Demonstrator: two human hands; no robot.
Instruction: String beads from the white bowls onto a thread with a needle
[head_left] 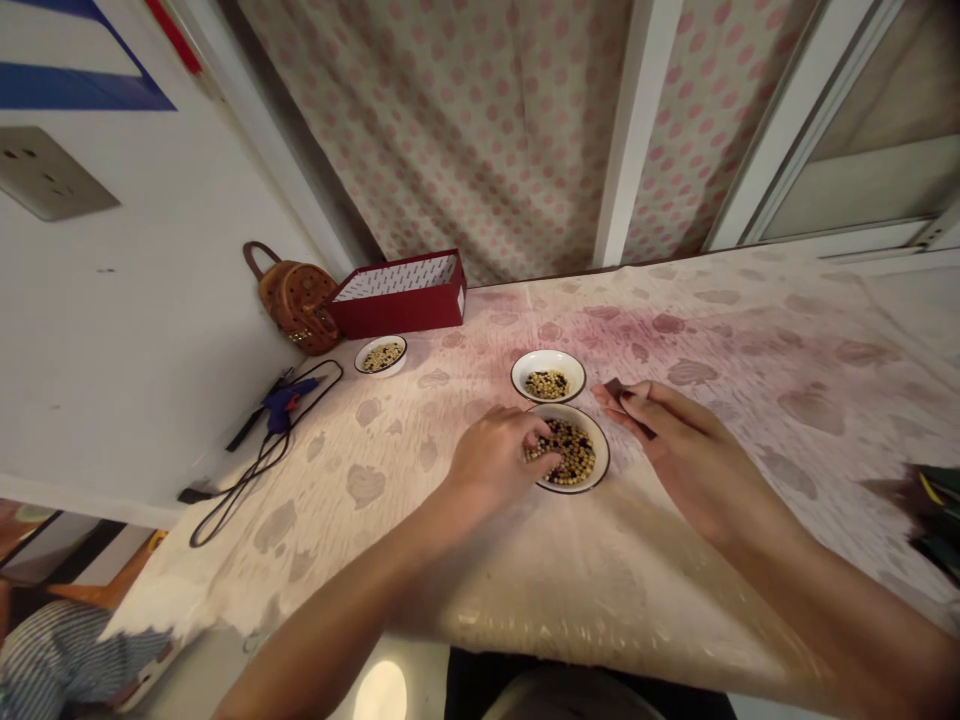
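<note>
My left hand (501, 452) reaches over the left rim of the nearest white, dark-rimmed bowl (604, 452). Its thumb and forefinger are apart, above the small round yellow and dark beads (571, 455) inside; whether any bead sits behind the fingers is hidden. To the right of that bowl, my right hand (679, 435) pinches a small flat brown piece (613, 390), leather-like, off the bowl. Just behind stands a second white bowl (551, 362), smaller, with similar beads. A third, smaller bowl (381, 371) with paler and dark bits is farther left.
At the back left are an open dark red box (405, 312) and a brown studded mini backpack (296, 302). A blue glue gun (283, 403) with a black cord (259, 465) lies near the left wall. Something dark (937, 510) sits at the right edge. A patterned cloth (367, 485) covers the table.
</note>
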